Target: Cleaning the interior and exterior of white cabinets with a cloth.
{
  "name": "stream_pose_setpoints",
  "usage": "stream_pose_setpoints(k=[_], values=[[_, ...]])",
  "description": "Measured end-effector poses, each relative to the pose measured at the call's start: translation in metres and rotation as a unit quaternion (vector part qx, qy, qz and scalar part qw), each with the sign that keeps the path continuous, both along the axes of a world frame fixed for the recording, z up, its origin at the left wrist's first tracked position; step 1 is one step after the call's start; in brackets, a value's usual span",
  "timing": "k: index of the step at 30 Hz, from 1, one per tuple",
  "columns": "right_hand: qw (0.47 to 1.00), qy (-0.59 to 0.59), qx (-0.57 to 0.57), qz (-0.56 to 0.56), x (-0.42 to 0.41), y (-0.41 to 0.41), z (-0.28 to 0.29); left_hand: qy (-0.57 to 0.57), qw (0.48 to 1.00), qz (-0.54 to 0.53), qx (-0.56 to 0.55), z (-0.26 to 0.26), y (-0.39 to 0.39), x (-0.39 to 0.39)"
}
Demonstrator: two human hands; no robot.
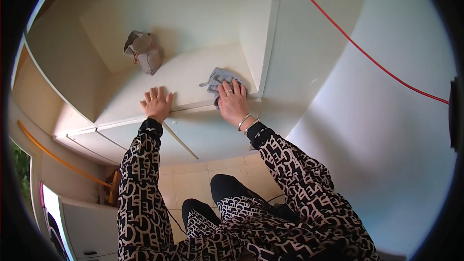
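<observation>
My right hand (233, 103) presses a crumpled grey cloth (218, 76) onto the cream shelf (192, 76) of a cabinet, near its right end. Part of the cloth is hidden beneath the fingers. Flat on the shelf's front edge, further left, rests my left hand (156, 106) with its fingers spread and nothing in it. Behind that hand a soft grey-beige drawstring bag (148, 55) stands on the shelf, its top gathered loosely.
Cabinet doors (203, 134) lie below the shelf, and a side panel (255, 36) bounds it at right. A red cable (348, 36) crosses the upper right. Pale floor tiles (188, 185) show below; an orange bar (58, 156) runs at left.
</observation>
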State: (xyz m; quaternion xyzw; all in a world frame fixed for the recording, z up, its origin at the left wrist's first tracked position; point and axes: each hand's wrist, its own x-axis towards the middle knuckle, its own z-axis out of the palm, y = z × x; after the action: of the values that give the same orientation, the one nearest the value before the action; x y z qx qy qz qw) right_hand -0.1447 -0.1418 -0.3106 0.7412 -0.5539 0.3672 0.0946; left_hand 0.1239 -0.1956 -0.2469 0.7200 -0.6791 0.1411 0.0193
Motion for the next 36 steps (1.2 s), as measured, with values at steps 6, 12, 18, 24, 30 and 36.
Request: stream_pose_setpoints(k=[6,12,18,24,30,36], values=[[0.998,-0.027,-0.019,0.045,-0.006,0.004,-0.014,0.033,0.978,-0.200,-0.052,-0.042,0.024,-0.093],[0.988,-0.015,-0.126,0.092,-0.033,0.007,-0.028,0.037,0.975,-0.219,-0.029,-0.023,0.028,-0.095],[0.967,0.130,-0.161,0.148,-0.077,0.014,-0.014,0.080,0.976,-0.204,-0.019,-0.009,0.017,-0.067],[0.936,0.147,-0.284,0.149,-0.074,-0.014,0.099,0.103,0.978,-0.182,-0.002,-0.019,0.022,-0.044],[0.898,0.074,-0.431,-0.050,-0.081,-0.018,0.195,0.092,0.976,-0.163,0.111,-0.002,0.015,-0.071],[0.941,0.128,-0.295,0.104,-0.082,-0.018,0.048,0.074,0.987,-0.126,0.071,-0.017,0.021,-0.061]])
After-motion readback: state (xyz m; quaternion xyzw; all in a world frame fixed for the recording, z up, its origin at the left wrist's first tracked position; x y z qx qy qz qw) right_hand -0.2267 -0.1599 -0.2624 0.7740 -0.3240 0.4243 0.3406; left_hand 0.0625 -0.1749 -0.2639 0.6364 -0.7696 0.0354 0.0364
